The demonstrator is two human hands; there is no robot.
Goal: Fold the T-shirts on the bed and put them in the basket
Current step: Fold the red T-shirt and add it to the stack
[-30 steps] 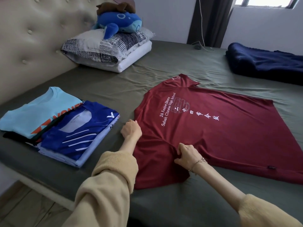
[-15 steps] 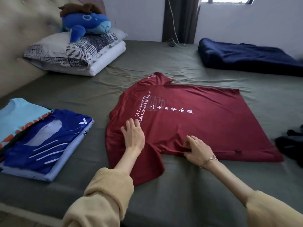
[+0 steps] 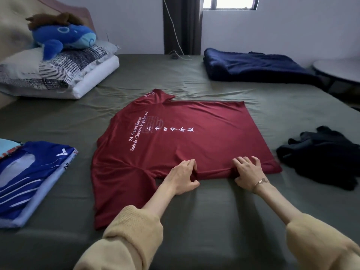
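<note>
1. While the maroon printed cotton T-shirt (image 3: 175, 137) lies flat, back side up, on the olive-green bed sheet (image 3: 224, 221), the left hand (image 3: 183, 177) pinches its near side edge.
2. The right hand (image 3: 247, 175) grips the same edge, fingers curled on the fabric.
3. A folded blue-and-white jersey (image 3: 33, 172) lies to the left.

— What's in my room?
— I see a white wall (image 3: 282, 34) ahead, with a small bright window (image 3: 229, 2) up top. A dark curtain (image 3: 182, 26) hangs beside it.
— And to my left?
— A soft tan headboard (image 3: 11, 32).
— On my right?
— The edge of a round grey table (image 3: 339, 70).
</note>
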